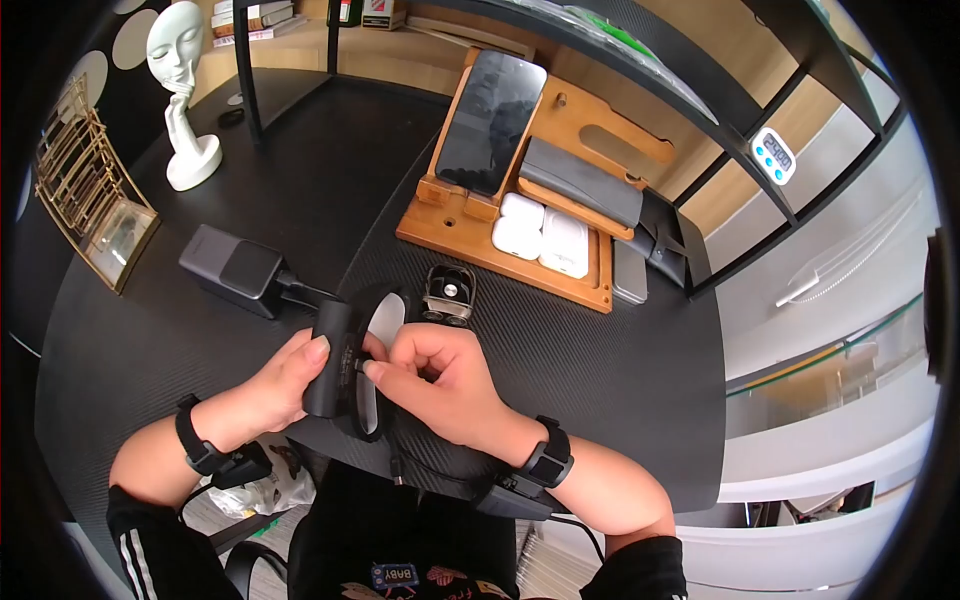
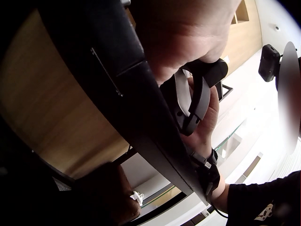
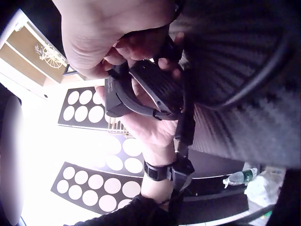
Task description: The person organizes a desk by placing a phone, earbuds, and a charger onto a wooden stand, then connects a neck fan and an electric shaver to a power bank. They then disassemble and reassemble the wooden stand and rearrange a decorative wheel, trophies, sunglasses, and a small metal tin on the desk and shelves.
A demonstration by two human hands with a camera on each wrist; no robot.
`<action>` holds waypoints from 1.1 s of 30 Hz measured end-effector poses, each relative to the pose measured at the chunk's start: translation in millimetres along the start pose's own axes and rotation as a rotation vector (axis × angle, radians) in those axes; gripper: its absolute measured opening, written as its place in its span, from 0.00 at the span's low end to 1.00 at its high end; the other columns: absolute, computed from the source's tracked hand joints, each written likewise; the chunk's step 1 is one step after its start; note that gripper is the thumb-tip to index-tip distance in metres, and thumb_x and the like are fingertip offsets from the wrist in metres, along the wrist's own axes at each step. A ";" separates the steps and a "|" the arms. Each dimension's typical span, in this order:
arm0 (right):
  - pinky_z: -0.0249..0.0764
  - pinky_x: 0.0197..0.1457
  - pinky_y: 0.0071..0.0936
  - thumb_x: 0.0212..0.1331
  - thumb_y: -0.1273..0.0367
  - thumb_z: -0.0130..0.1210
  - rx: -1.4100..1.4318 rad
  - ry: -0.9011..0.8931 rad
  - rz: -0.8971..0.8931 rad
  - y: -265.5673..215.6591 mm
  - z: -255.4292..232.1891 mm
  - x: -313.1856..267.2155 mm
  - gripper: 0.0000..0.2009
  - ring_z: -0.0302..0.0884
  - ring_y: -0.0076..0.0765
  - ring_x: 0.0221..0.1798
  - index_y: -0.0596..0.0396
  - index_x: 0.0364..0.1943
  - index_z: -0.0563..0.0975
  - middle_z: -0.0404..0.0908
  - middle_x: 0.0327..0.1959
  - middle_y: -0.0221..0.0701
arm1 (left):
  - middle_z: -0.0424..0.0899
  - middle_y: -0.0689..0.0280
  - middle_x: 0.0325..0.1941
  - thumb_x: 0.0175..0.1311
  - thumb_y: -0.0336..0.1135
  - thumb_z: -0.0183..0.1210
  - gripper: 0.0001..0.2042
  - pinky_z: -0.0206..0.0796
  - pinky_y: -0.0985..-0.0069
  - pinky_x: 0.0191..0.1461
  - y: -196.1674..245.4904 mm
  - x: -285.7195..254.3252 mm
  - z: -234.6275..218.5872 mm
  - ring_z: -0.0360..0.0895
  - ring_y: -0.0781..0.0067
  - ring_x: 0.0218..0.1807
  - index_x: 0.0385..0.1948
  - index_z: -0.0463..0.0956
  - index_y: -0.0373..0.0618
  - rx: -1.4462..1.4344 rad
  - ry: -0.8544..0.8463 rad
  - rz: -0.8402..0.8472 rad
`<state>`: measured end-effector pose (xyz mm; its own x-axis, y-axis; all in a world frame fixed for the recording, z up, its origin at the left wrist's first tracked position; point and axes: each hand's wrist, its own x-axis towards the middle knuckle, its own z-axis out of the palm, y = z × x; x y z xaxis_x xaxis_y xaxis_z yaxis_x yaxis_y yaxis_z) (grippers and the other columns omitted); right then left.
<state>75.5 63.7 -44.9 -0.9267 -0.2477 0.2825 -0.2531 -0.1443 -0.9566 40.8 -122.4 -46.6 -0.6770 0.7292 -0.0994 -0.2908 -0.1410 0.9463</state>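
In the head view my left hand (image 1: 285, 380) grips a black cylindrical device (image 1: 330, 365), thumb along its side. A black oval band with a pale lining (image 1: 388, 320) stands beside the cylinder; in the left wrist view the band (image 2: 200, 106) hangs below the fingers. My right hand (image 1: 450, 385) pinches what looks like a small black plug (image 1: 361, 366) against the cylinder's side, and its fingers partly hide it. A black cable (image 1: 430, 465) runs below the right hand, with a connector (image 1: 397, 470) hanging at the table edge.
A dark grey power block (image 1: 235, 270) with a cable lies left. Beyond the hands is a small black gadget (image 1: 449, 293). A wooden stand (image 1: 425, 225) holds a phone (image 1: 492, 120), white cases (image 1: 540, 235) and a grey case (image 1: 580, 183). A white figurine (image 1: 190, 150) stands far left.
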 end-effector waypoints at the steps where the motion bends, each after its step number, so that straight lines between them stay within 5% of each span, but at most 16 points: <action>1: 0.67 0.37 0.13 0.56 0.76 0.56 -0.001 0.002 0.001 -0.5 -0.7 0.0 0.14 0.54 0.09 0.18 0.54 0.16 0.65 0.62 0.13 0.17 | 0.75 0.64 0.37 0.52 0.73 0.48 0.41 0.71 0.82 0.39 0.7 -0.3 0.3 0.75 0.80 0.37 0.47 0.68 0.35 0.004 0.004 0.000; 6: 0.51 0.22 0.14 0.57 0.74 0.56 0.066 -0.023 0.041 2.0 -0.6 2.4 0.14 0.54 0.09 0.19 0.54 0.17 0.65 0.63 0.13 0.17 | 0.75 0.63 0.37 0.54 0.72 0.48 0.40 0.71 0.81 0.41 -0.2 -0.9 1.1 0.75 0.80 0.37 0.47 0.68 0.34 -0.014 0.001 0.015; 22: 0.60 0.28 0.10 0.60 0.74 0.55 -0.148 -0.148 0.080 -7.0 -11.6 7.7 0.11 0.64 0.08 0.24 0.54 0.21 0.68 0.71 0.21 0.19 | 0.77 0.58 0.39 0.59 0.68 0.46 0.37 0.73 0.76 0.44 0.8 -0.5 6.6 0.78 0.72 0.42 0.47 0.68 0.34 -0.071 0.016 0.052; 25: 0.65 0.25 0.12 0.62 0.69 0.54 0.080 0.050 0.060 -29.9 -13.3 15.5 0.10 0.69 0.12 0.23 0.55 0.24 0.72 0.75 0.21 0.23 | 0.79 0.52 0.41 0.61 0.65 0.43 0.34 0.73 0.72 0.45 -0.6 -0.3 2.7 0.80 0.65 0.46 0.46 0.69 0.35 -0.101 -0.014 0.032; 27: 0.65 0.28 0.12 0.63 0.68 0.53 -0.061 0.234 0.018 -26.3 -28.9 22.2 0.09 0.69 0.11 0.24 0.56 0.26 0.74 0.76 0.23 0.22 | 0.79 0.52 0.39 0.62 0.65 0.43 0.33 0.74 0.73 0.43 -2.8 2.1 -3.3 0.80 0.64 0.45 0.44 0.70 0.37 -0.111 -0.094 0.045; 33: 0.66 0.30 0.12 0.61 0.71 0.54 -0.127 0.351 0.053 -16.4 -62.4 31.5 0.05 0.67 0.10 0.24 0.55 0.28 0.74 0.74 0.22 0.19 | 0.80 0.57 0.35 0.63 0.54 0.46 0.24 0.69 0.77 0.45 38.2 -6.6 -7.2 0.79 0.68 0.40 0.40 0.73 0.38 -0.160 -0.153 0.018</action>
<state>33.1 118.0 -24.8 -0.9725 0.0955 0.2123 -0.2146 -0.0145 -0.9766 29.2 -137.4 -12.1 -0.5763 0.8169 -0.0235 -0.3917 -0.2508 0.8852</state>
